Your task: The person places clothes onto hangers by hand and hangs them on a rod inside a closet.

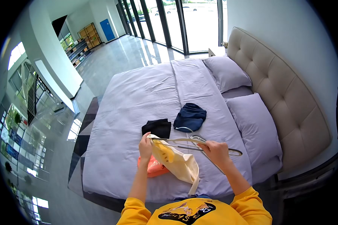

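My left hand (145, 147) pinches the top edge of a cream garment (182, 165) with a yellow print, which hangs down in front of me. In my right hand (216, 152) is a light-coloured clothes hanger (234, 152), held level above the bed. The hanger's far end reaches to the garment beside my left fingers; how far it goes inside, I cannot tell. Under the garment lies a folded coral-red cloth item (156, 167) with white lettering, partly covered. Beyond my hands are a folded black garment (156, 128) and a folded navy garment (190, 117). Another hanger (218, 167) lies partly hidden beneath my right hand.
The bed (139, 90) has a lilac cover, with two pillows (253, 125) on the right against a padded beige headboard (278, 93). A white bedside table (216, 51) stands at the far side. A dark patterned rug (82, 146) shows beyond the bed's left edge.
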Demonstrator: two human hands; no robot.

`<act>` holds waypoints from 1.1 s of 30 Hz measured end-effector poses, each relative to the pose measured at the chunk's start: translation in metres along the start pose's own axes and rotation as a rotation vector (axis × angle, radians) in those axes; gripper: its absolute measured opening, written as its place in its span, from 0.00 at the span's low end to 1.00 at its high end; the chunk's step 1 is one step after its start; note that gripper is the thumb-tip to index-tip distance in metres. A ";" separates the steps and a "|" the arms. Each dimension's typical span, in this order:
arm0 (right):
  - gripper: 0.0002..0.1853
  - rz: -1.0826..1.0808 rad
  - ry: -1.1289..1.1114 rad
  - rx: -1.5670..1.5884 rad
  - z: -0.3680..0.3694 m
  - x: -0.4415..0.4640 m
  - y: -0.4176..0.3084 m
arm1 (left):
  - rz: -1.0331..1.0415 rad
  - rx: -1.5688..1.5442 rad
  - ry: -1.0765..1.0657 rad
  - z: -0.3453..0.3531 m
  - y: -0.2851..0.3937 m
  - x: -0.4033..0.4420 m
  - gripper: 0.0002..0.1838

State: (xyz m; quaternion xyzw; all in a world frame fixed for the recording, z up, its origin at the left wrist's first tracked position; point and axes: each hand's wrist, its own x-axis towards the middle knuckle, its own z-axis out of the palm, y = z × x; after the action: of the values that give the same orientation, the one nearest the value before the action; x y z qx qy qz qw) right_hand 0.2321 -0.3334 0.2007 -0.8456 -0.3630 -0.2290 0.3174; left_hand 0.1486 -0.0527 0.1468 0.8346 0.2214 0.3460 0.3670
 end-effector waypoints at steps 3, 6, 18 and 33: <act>0.21 -0.066 -0.053 -0.038 -0.003 0.003 -0.002 | -0.121 -0.135 -0.126 -0.009 0.028 0.010 0.12; 0.21 -0.122 -0.079 -0.033 -0.004 0.009 -0.009 | -0.029 -0.105 -0.255 -0.015 0.065 0.013 0.11; 0.21 -0.097 0.185 0.096 -0.042 0.041 0.006 | 0.761 0.365 -0.174 -0.048 0.153 0.026 0.10; 0.11 -0.072 0.114 0.338 0.029 0.034 -0.031 | 0.714 0.325 -0.053 -0.074 0.199 0.048 0.10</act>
State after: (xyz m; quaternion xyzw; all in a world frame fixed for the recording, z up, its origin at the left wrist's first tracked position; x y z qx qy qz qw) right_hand 0.2340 -0.2806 0.2131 -0.7524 -0.4080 -0.2234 0.4665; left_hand 0.1492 -0.1147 0.3559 0.9150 -0.0403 0.3907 0.0921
